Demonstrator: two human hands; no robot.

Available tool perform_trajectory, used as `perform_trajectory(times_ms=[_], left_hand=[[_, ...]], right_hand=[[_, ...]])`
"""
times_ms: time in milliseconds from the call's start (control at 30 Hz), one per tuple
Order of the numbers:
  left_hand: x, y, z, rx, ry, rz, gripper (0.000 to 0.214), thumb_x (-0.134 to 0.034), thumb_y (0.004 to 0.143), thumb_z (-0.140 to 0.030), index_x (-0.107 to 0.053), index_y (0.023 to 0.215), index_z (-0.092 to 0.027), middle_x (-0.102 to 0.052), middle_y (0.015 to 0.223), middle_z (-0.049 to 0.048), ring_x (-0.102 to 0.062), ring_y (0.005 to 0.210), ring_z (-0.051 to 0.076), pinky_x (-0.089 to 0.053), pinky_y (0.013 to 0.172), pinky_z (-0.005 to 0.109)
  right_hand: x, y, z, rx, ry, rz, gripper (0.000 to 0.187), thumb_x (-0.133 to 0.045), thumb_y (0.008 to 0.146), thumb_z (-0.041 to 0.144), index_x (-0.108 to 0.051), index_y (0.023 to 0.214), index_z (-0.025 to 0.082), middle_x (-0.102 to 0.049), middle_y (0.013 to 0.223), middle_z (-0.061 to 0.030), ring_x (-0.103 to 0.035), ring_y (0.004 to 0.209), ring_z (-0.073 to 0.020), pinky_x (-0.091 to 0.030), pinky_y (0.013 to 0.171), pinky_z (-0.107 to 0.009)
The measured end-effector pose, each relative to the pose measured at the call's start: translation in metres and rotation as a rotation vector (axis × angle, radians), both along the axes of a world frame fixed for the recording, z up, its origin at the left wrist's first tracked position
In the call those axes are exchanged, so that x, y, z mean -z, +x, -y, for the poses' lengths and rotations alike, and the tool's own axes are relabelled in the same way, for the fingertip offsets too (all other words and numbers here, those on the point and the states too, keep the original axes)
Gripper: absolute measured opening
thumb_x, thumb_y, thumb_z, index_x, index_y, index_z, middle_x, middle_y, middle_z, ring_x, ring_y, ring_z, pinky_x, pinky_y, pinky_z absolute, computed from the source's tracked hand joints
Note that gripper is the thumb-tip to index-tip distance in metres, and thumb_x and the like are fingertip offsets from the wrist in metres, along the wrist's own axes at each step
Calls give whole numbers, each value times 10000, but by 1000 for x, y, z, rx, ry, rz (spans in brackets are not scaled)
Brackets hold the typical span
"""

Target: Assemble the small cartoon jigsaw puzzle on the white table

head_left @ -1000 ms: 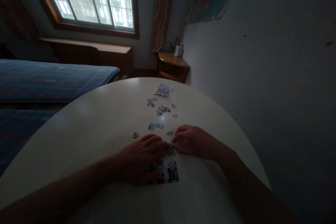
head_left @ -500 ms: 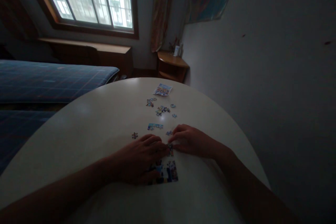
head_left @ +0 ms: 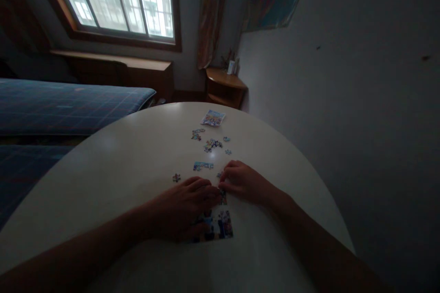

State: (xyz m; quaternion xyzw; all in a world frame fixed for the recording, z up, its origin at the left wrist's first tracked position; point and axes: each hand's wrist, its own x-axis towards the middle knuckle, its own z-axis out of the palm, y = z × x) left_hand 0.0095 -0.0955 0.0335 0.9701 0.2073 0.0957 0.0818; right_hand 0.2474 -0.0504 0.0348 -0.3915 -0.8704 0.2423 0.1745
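A partly assembled jigsaw block [head_left: 220,226] lies on the round white table [head_left: 130,160] near me. My left hand [head_left: 184,208] lies flat across its left part with the fingers stretched out. My right hand [head_left: 242,182] has its fingers curled and pressed together at the block's top edge, fingertips meeting those of the left hand; whether they pinch a piece there is too dark to tell. A short joined strip of pieces [head_left: 203,165] and a single loose piece [head_left: 176,177] lie just beyond the hands.
Several loose pieces [head_left: 213,143] are scattered further out, with a small picture card [head_left: 213,118] near the far rim. A blue bed [head_left: 65,103] stands to the left, a wooden corner shelf [head_left: 225,84] behind the table, and a wall close on the right.
My right hand has slid a little to the left and away from me, covering the small loose piece beside it. The left hand has stayed on the block.
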Motion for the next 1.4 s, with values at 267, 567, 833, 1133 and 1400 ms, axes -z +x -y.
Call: perform_trajectory(times_ms=[267, 567, 833, 1133, 1400], left_hand=[[1, 2, 0, -14, 6, -8, 518, -555, 906, -399, -446, 1365, -184, -549, 1258, 107, -478, 1163, 292, -352, 1068, 435], [3, 2, 1, -21, 7, -6, 525, -576, 894, -401, -459, 1359, -187, -544, 1267, 97, -482, 1136, 287, -356, 1051, 438], [1, 1, 0, -9, -4, -3, 549, -557, 904, -388, -420, 1402, -202, -529, 1330, 87, -475, 1177, 287, -352, 1058, 431], [2, 0, 1, -8, -15, -4, 586, -554, 894, -370, -395, 1425, -179, -521, 1343, 92, -466, 1200, 284, -329, 1091, 437], [2, 0, 1, -10, -4, -10, 583, -549, 901, -390, -400, 1424, -180, -524, 1343, 97, -465, 1213, 292, -325, 1098, 444]], right_hand=[[3, -6, 0, 168, 19, 27, 90, -719, 809, 270, -702, 825, 183, -598, 823, -28, -537, 758, -147, -402, 726, -276], [-4, -16, 3, 280, -49, 94, 169, -772, 734, 290, -703, 828, 168, -623, 835, -40, -543, 743, -151, -392, 672, -265], [-1, 2, -4, 262, -111, 59, 173, -674, 844, 342, -717, 840, 175, -664, 793, -33, -577, 684, -134, -404, 626, -251], [-24, 8, 18, 227, -63, 201, 199, -720, 773, 238, -720, 963, 179, -694, 958, -59, -620, 836, -172, -452, 768, -284], [-28, -5, 25, 261, 18, 362, 119, -657, 827, 223, -747, 891, 179, -706, 903, -75, -649, 809, -180, -455, 739, -271]])
